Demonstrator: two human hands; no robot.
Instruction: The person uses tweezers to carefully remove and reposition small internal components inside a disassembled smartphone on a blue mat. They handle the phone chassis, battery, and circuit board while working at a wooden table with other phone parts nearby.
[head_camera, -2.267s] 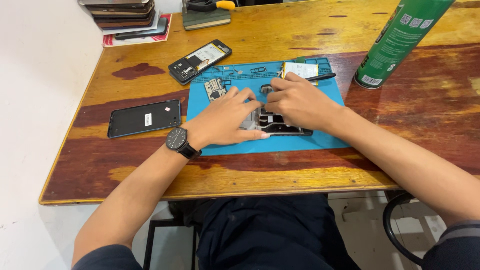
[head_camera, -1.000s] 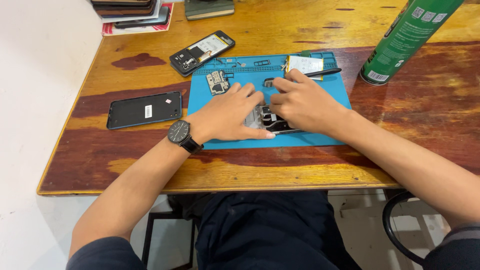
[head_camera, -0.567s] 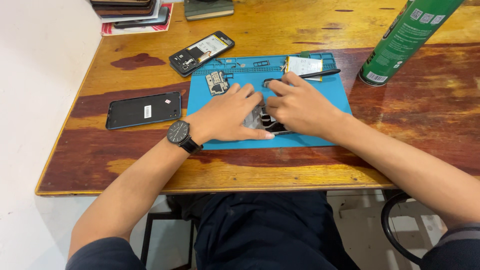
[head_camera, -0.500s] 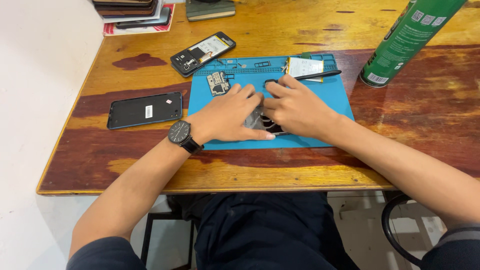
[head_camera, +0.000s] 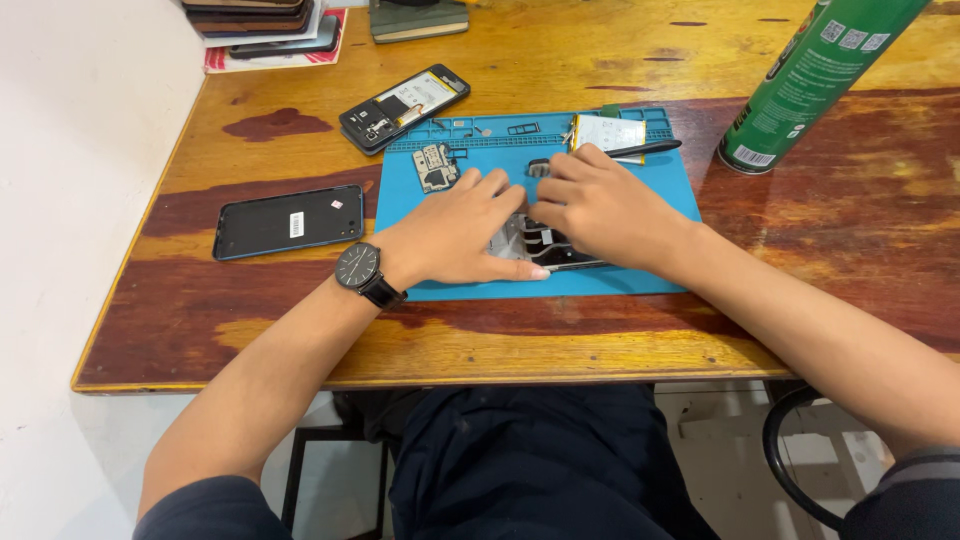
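Spray can (head_camera: 815, 80), perhaps clear of hands (head_camera: 470, 232)

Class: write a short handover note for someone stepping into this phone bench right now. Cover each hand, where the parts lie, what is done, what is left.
Left hand rests flat on the opened phone on the blue mat.
Right hand has fingers on its upper end.
Done: back cover off, lying left; circuit board and battery out on the mat.
Left: the phone is open and unassembled.
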